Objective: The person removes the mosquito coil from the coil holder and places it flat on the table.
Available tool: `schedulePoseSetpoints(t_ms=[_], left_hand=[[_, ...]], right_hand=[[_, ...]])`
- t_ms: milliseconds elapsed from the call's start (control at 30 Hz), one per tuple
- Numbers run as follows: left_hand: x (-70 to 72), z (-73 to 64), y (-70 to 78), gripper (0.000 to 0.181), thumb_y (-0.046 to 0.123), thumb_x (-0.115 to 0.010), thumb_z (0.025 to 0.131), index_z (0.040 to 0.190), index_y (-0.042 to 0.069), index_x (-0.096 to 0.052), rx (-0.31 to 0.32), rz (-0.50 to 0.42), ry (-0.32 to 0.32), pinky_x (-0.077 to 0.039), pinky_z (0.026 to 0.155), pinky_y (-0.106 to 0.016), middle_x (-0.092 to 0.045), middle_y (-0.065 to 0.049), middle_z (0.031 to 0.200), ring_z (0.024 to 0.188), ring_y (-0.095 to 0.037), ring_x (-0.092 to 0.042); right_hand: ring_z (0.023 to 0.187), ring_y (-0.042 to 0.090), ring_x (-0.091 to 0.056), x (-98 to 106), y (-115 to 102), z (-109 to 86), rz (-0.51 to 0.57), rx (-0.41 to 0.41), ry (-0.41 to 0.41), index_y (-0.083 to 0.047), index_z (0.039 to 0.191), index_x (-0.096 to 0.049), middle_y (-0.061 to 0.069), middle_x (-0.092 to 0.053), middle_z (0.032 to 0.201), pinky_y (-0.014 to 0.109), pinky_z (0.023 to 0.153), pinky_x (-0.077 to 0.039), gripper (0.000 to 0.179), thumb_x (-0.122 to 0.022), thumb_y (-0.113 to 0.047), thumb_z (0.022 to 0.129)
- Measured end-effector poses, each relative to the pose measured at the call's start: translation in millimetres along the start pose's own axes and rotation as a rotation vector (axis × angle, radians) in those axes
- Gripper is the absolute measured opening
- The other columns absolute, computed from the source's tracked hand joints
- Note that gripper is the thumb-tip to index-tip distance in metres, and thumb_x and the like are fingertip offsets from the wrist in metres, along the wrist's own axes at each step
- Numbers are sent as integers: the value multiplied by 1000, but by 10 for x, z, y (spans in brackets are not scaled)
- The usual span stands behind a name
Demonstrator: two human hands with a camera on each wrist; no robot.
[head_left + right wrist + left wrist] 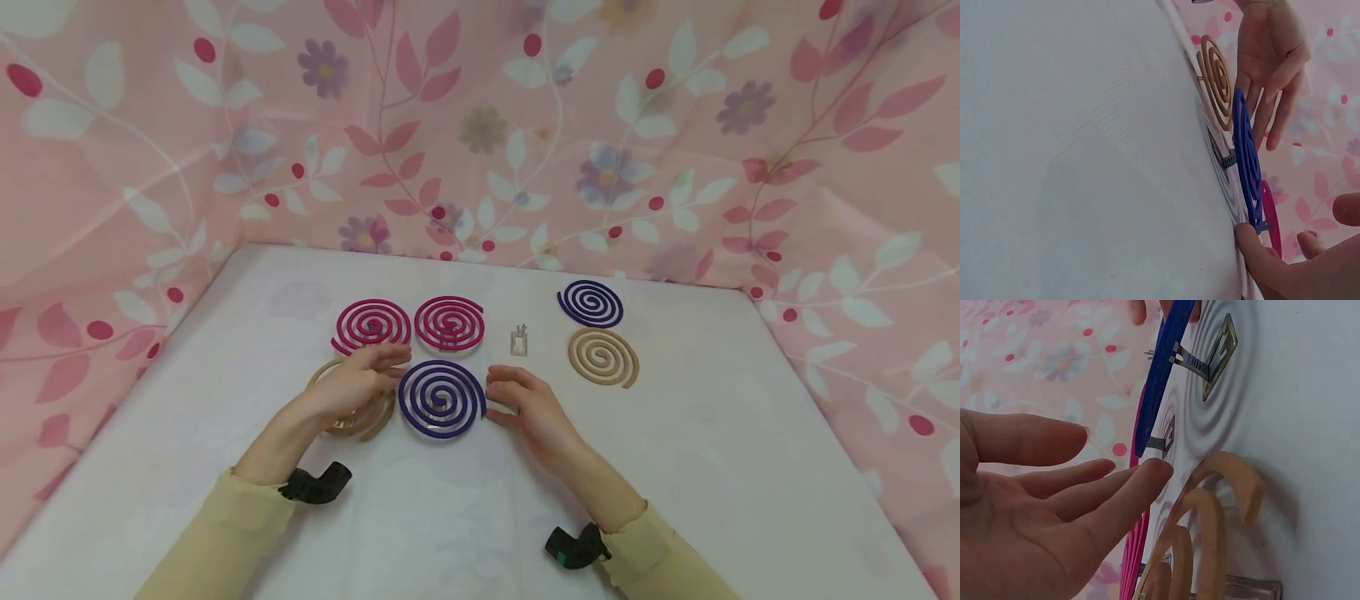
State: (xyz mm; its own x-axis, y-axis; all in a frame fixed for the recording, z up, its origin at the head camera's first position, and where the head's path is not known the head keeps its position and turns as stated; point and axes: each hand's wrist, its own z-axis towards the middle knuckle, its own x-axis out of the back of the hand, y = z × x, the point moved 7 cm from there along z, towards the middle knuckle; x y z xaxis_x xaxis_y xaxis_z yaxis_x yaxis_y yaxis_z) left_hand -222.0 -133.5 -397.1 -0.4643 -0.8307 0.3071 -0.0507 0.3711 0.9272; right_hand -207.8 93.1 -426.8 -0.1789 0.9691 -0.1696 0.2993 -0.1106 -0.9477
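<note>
A purple-blue mosquito coil (441,399) rests on a small metal stand (1219,359), raised off the white table. My left hand (348,390) is at its left side, fingers straight, above a tan mosquito coil (1210,506) that it partly covers. To the right of the purple-blue coil, my right hand (536,412) has its fingers loosely bent and spread, the fingertips right at the coil's edge in the right wrist view. Neither hand grips anything. Behind them, two pink coils, one on the left (372,325) and one beside it (450,323), sit on stands.
A bare metal stand (519,342) stands right of the pink coils. Farther right lie another purple-blue coil (592,303) and a tan coil (602,357). Pink floral cloth (480,133) hangs behind and around the white table (720,467).
</note>
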Motion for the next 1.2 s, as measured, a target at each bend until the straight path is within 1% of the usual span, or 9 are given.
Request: schedulePoseSetpoints(t_ms=[133, 233, 367, 467, 633, 767, 867, 1033, 1200], left_hand=[[-7, -3, 14, 57, -1, -47, 94, 148, -13, -33, -7, 55, -10, -40, 112, -52, -39, -31, 151, 135, -46, -46], [-3, -4, 8, 58, -1, -48, 92, 146, -14, -34, -1, 77, -16, -42, 110, -52, -44, -32, 147, 134, -46, -47], [1, 1, -9, 57, -2, -49, 90, 145, -15, -36, 15, 80, -21, -43, 110, -51, -47, -32, 145, 135, -45, -46], [7, -1, -21, 55, -2, -49, 92, 144, -14, -38, 34, 86, -14, -46, 107, -49, -48, -32, 145, 134, -44, -48], [-4, -15, -37, 53, -3, -48, 92, 143, -16, -39, 50, 64, -16, -55, 97, -45, -48, -34, 142, 126, -43, -55], [-7, -18, -49, 51, -3, -47, 93, 141, -16, -40, 58, 47, -15, -57, 94, -43, -49, -35, 141, 120, -40, -60], [-4, -10, -58, 50, -3, -47, 93, 141, -16, -41, 62, 49, -10, -57, 94, -42, -50, -34, 140, 118, -38, -61], [-11, 4, -58, 47, -2, -46, 96, 140, -16, -42, 55, 49, -8, -57, 94, -42, -50, -34, 141, 114, -33, -63], [-6, 9, -64, 47, -2, -48, 95, 140, -14, -44, 58, 57, 1, -58, 92, -40, -53, -31, 139, 108, -28, -65]], right_hand=[[102, 21, -61, 14, 11, 5, 13, -3, -5, 11, 136, -48, 23, -50, 134, 47, 101, -53, 41, -50, -4, 98], [103, 22, -62, 11, 12, 0, 18, -7, -19, 11, 136, -48, 22, -52, 132, 46, 100, -53, 42, -51, -4, 97], [103, 22, -62, 4, 19, -7, 3, -12, -40, 10, 136, -49, 20, -56, 128, 44, 101, -53, 43, -53, -4, 95], [102, 20, -63, -6, 20, -13, -13, -8, -53, 10, 136, -50, 22, -57, 128, 42, 101, -53, 43, -54, -5, 95], [103, 18, -62, -23, 13, -21, -32, -10, -57, 10, 134, -52, 22, -58, 131, 36, 101, -52, 42, -54, -4, 95], [106, 18, -59, -22, 11, -17, -52, -20, -45, 8, 132, -57, 18, -60, 129, 31, 100, -49, 39, -56, -4, 94], [104, 17, -59, -15, 17, -10, -57, -22, -38, 7, 130, -58, 14, -62, 124, 29, 99, -47, 38, -56, -4, 94], [98, 15, -59, -6, 41, 8, -48, -6, -39, 9, 130, -58, 11, -62, 117, 30, 99, -47, 38, -56, -4, 94], [94, 16, -62, -31, 53, 9, -30, 1, -87, 11, 134, -51, 10, -62, 111, 37, 99, -52, 42, -55, -5, 96]])
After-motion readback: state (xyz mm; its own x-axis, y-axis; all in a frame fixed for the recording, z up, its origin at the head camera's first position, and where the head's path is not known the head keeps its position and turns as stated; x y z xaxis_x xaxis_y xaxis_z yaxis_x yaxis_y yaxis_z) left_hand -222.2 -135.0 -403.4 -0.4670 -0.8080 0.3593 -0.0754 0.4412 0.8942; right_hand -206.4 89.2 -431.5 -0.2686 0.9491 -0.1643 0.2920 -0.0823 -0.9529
